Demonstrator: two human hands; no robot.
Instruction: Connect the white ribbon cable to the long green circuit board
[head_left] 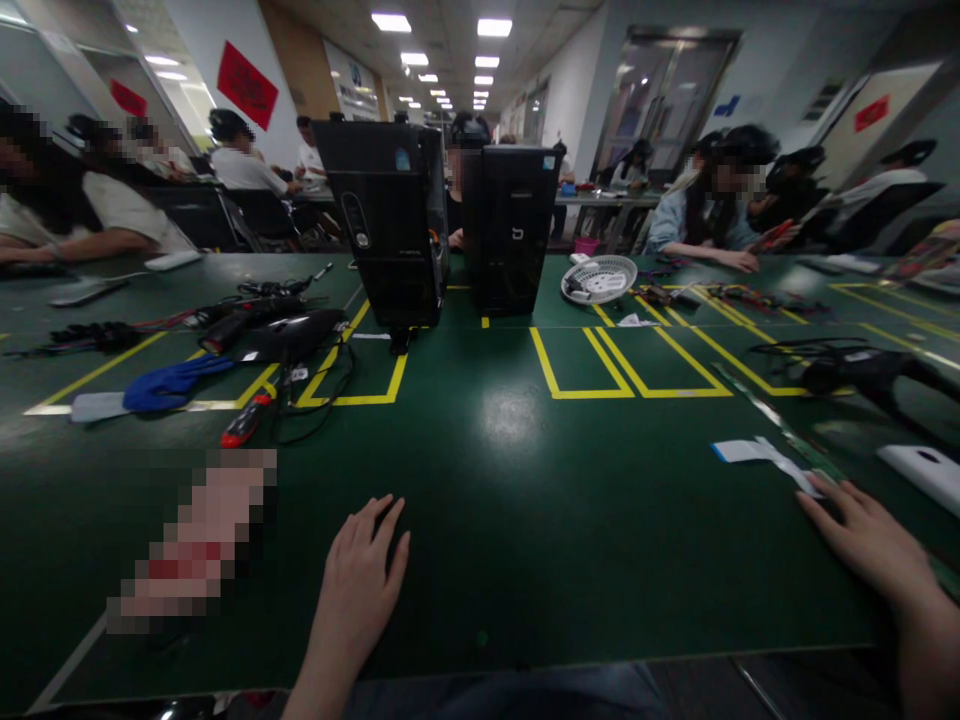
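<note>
My left hand (366, 562) lies on the green table (480, 560) with its fingers stretched out, and nothing is in it. On the right, my right hand (870, 540) rests with fingers extended at the near end of a long, thin green strip (780, 428), which looks like a circuit board. A white flat ribbon cable (761, 452) with a blue end lies beside the strip, its near end by my thumb and fingertips. Whether those fingertips press on the cable or the strip is hard to see.
Two black computer towers (382, 230) (517, 235) stand at the back. To the left lie a blue glove (176, 382), a red-handled tool (247, 420) and a black hair-dryer-like device (292, 335). A white fan grille (600, 280) and black cabled equipment (847, 370) sit rightward. Co-workers sit around.
</note>
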